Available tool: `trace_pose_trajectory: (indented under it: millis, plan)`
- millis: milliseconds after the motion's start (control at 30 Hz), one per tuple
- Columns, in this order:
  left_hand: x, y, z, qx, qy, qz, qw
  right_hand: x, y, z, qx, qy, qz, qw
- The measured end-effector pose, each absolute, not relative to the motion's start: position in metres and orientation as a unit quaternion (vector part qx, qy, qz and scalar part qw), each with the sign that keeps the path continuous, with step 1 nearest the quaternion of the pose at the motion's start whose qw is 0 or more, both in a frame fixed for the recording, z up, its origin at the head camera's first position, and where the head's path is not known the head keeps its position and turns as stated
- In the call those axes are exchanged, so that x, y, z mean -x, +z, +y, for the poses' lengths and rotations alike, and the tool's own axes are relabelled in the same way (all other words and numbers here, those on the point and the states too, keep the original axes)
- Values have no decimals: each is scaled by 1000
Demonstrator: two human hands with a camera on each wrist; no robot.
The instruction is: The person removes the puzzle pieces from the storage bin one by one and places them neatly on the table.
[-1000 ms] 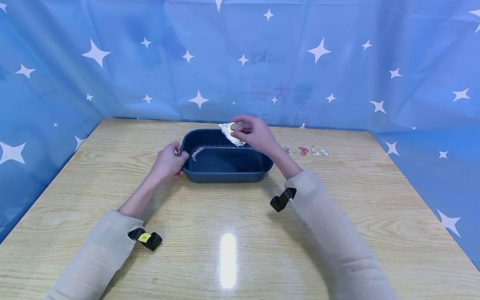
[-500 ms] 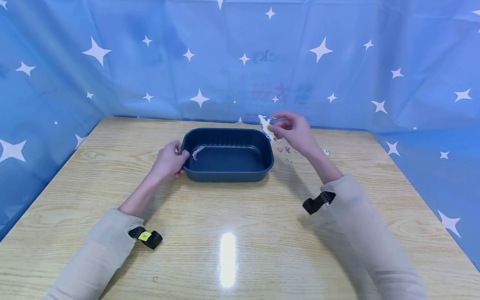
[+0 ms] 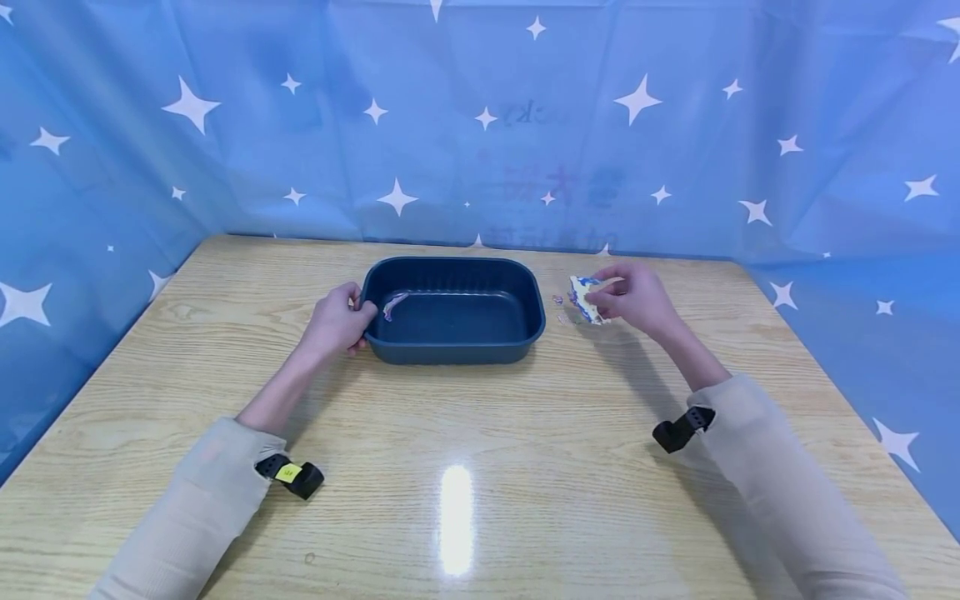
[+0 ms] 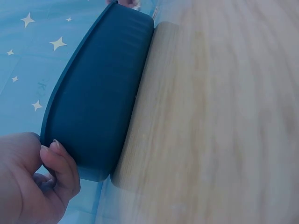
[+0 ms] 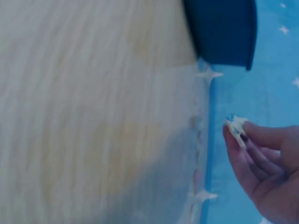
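Note:
A dark blue rectangular bin (image 3: 453,353) stands upright near the back of the table. My left hand (image 3: 337,321) grips its left end, thumb over the rim and fingers curled against the outside wall, as the left wrist view also shows. A thin purple-and-white scrap (image 3: 393,306) lies inside, at the bin's left. To the right of the bin, my right hand (image 3: 637,300) pinches a crumpled, foil-like wrapper piece (image 3: 587,300), whitish with blue edges, between thumb and fingers. Small coloured scraps (image 3: 558,298) lie on the table beside it; the hand hides others.
The light wood-grain table (image 3: 375,467) ends at the back against a blue curtain (image 3: 315,142) with white stars. A black wrist camera (image 3: 303,481) sits on the left sleeve, and another wrist camera (image 3: 678,432) on the right one.
My right hand has moved right and then down with the wrapper piece, from over the bin to just above the table scraps. My left hand and the bin have stayed in place.

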State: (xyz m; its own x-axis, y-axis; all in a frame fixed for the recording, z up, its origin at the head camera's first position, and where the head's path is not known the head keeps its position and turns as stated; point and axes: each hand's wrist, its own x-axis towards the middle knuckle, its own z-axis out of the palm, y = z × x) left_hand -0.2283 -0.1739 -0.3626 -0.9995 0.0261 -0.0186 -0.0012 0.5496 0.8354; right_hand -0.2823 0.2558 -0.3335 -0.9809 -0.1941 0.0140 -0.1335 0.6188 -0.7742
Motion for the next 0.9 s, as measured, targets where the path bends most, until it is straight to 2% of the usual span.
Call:
trace_pose_trajectory:
  millis: [400,667,900]
  plan:
    - [228,-362,-173,-5,478,878,16,276,-346,274,56,-405,907,102]
    - [229,-361,-174,-5,482,876,18,278,-349,280,83,-287,950,94]
    - [229,-361,-175,-6,481,876,16,277,-349,281,98,-260,955,102]
